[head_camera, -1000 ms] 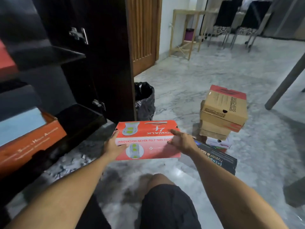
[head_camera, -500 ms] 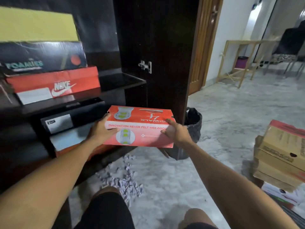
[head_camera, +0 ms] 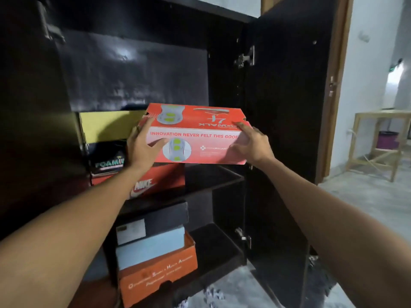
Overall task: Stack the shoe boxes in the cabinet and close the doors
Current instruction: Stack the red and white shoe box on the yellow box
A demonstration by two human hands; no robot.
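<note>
I hold a red shoe box (head_camera: 200,132) with white lettering level in front of the open dark cabinet (head_camera: 138,70). My left hand (head_camera: 141,147) grips its left end and my right hand (head_camera: 252,145) grips its right end. Behind the box, on the upper shelf, a yellow box (head_camera: 106,125) lies on a black Foamies box (head_camera: 106,162), which lies on a red Nike box (head_camera: 160,181). On the lower shelf a black box (head_camera: 155,220), a pale blue box (head_camera: 151,247) and an orange box (head_camera: 160,272) are stacked.
The right cabinet door (head_camera: 287,130) stands open beside the box, with hinges on its inner edge. To the right of both stacks the shelves (head_camera: 213,176) show bare dark board. A wooden stand (head_camera: 382,138) is on the marble floor (head_camera: 367,196) at the right.
Both hands have lifted the red box from knee height up to the upper shelf level. My view has turned left and up, onto the cabinet's inside.
</note>
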